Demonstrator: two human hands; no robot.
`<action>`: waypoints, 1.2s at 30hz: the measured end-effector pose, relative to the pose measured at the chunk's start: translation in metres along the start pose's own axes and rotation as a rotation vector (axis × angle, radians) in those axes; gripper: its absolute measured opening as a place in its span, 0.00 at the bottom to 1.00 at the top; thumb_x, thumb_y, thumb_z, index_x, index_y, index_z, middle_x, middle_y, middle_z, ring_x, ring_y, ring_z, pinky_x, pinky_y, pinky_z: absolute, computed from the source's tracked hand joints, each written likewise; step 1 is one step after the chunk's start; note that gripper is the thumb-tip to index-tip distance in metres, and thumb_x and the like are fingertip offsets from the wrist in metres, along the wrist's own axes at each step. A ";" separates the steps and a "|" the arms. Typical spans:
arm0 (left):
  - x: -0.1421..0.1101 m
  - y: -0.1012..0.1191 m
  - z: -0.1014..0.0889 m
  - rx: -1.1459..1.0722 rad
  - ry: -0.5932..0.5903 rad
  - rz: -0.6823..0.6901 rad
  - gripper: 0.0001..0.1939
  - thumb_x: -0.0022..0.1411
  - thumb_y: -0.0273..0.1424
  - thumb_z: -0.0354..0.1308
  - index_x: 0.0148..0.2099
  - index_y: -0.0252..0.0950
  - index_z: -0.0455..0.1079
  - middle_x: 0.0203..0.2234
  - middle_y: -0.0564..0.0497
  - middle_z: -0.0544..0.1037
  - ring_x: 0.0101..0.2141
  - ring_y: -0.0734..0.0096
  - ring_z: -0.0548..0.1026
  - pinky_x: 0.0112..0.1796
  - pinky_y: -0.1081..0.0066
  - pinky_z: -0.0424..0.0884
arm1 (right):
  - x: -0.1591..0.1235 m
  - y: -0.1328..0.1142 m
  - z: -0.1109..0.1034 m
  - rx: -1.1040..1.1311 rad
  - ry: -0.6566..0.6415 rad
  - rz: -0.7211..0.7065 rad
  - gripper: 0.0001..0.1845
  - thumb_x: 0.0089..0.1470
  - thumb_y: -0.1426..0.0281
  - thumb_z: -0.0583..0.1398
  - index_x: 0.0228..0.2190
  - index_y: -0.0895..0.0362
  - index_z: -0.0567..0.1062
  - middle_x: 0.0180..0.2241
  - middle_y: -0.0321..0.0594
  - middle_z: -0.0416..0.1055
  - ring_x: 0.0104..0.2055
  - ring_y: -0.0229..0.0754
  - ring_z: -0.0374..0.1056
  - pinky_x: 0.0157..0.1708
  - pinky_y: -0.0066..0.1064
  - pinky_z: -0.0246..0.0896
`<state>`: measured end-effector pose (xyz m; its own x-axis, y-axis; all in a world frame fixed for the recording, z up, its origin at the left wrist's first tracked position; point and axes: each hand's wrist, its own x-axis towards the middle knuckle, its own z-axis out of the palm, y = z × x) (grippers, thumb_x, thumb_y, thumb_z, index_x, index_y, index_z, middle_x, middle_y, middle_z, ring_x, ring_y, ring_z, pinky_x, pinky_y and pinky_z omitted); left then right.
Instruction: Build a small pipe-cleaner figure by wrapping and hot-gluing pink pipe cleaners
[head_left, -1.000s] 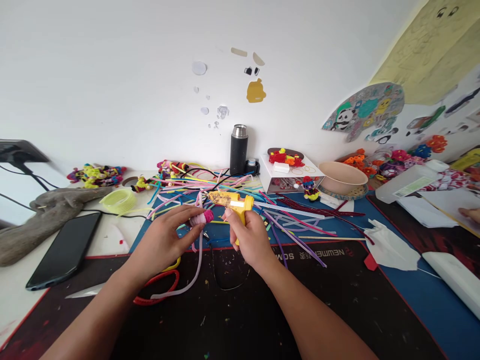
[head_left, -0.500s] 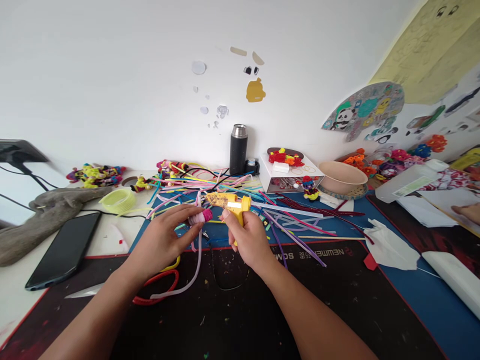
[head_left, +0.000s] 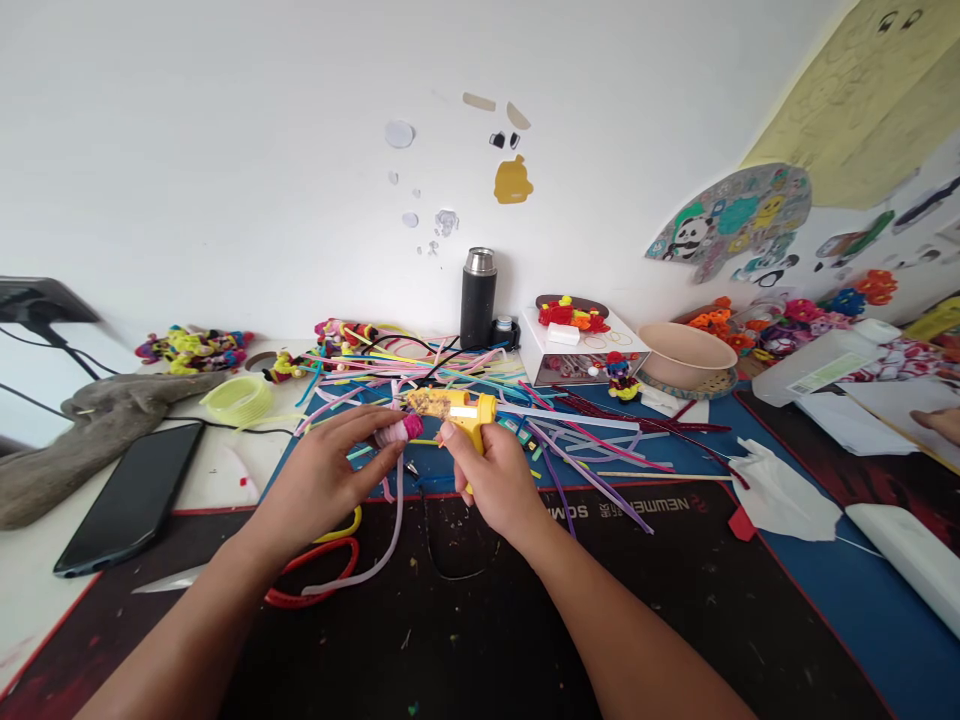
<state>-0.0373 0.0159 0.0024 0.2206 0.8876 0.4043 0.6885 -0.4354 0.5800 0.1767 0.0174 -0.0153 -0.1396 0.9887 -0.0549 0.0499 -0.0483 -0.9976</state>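
A phone (head_left: 129,500) lay on the worktop (head_left: 30,590) at the far left corner of the dark mat (head_left: 480,650). Red-handled scissors (head_left: 345,562) rested on the mat, partly hidden by the left forearm. The left hand (head_left: 319,475) pinched a pink coil (head_left: 412,427) between thumb and fingertips, above the mat's far edge. The glue gun (head_left: 459,410), nozzle directed left, was positioned just beside the coil; contact could not be determined. The right hand (head_left: 496,475) was wrapped around its handle. A white glue stick (head_left: 574,416) protruded rightward from its rear.
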 end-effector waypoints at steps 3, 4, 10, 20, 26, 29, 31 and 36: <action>0.002 -0.001 -0.001 -0.036 -0.009 -0.036 0.24 0.71 0.53 0.59 0.54 0.42 0.83 0.49 0.46 0.87 0.48 0.53 0.84 0.51 0.62 0.79 | -0.001 -0.005 0.000 0.048 -0.010 0.017 0.29 0.58 0.40 0.64 0.27 0.54 0.72 0.15 0.30 0.64 0.14 0.34 0.58 0.16 0.28 0.53; 0.003 -0.002 -0.001 -0.055 -0.019 -0.058 0.24 0.71 0.54 0.59 0.54 0.43 0.83 0.48 0.46 0.87 0.47 0.54 0.84 0.49 0.63 0.79 | -0.002 -0.007 0.000 0.073 -0.010 0.017 0.30 0.57 0.39 0.64 0.27 0.54 0.72 0.15 0.29 0.64 0.13 0.34 0.58 0.16 0.28 0.53; 0.008 -0.013 -0.009 -0.139 0.030 -0.292 0.31 0.64 0.60 0.62 0.52 0.40 0.84 0.46 0.45 0.88 0.45 0.48 0.83 0.45 0.60 0.78 | 0.007 -0.007 -0.007 0.205 0.019 -0.009 0.33 0.56 0.37 0.63 0.35 0.57 0.76 0.14 0.27 0.63 0.13 0.34 0.58 0.17 0.28 0.53; 0.015 -0.019 -0.023 -0.681 0.229 -0.441 0.27 0.49 0.58 0.75 0.39 0.40 0.86 0.34 0.46 0.86 0.35 0.55 0.78 0.39 0.62 0.74 | -0.010 0.021 -0.008 0.157 0.014 0.164 0.35 0.55 0.35 0.62 0.36 0.57 0.76 0.14 0.28 0.64 0.13 0.34 0.59 0.13 0.25 0.41; 0.013 -0.027 -0.014 -0.811 0.181 -0.405 0.24 0.53 0.54 0.75 0.42 0.40 0.87 0.38 0.46 0.86 0.39 0.57 0.77 0.40 0.64 0.72 | -0.031 0.032 -0.019 0.144 -0.029 0.250 0.36 0.53 0.35 0.65 0.35 0.57 0.73 0.18 0.32 0.71 0.14 0.34 0.63 0.13 0.24 0.47; 0.012 -0.029 -0.011 -0.828 0.145 -0.397 0.22 0.55 0.53 0.75 0.42 0.42 0.87 0.38 0.47 0.87 0.39 0.57 0.78 0.41 0.64 0.72 | -0.030 0.033 -0.024 0.138 -0.060 0.298 0.35 0.56 0.35 0.64 0.36 0.57 0.72 0.20 0.33 0.73 0.15 0.35 0.65 0.13 0.23 0.49; 0.013 -0.028 -0.010 -0.846 0.124 -0.385 0.21 0.55 0.52 0.75 0.42 0.43 0.87 0.38 0.47 0.87 0.39 0.56 0.78 0.41 0.64 0.73 | -0.028 0.031 -0.026 0.117 -0.077 0.340 0.34 0.59 0.36 0.62 0.35 0.57 0.72 0.20 0.34 0.73 0.15 0.36 0.66 0.13 0.24 0.50; 0.013 -0.017 -0.014 -0.881 0.103 -0.366 0.23 0.51 0.53 0.77 0.42 0.43 0.88 0.37 0.46 0.87 0.39 0.53 0.78 0.41 0.62 0.74 | -0.026 0.017 -0.026 -0.119 -0.138 0.387 0.34 0.68 0.38 0.53 0.31 0.56 0.72 0.21 0.39 0.75 0.17 0.39 0.69 0.16 0.27 0.52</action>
<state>-0.0554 0.0329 0.0078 0.0041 0.9917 0.1284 -0.0731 -0.1278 0.9891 0.2069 -0.0057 -0.0293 -0.2189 0.8722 -0.4374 0.2368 -0.3874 -0.8910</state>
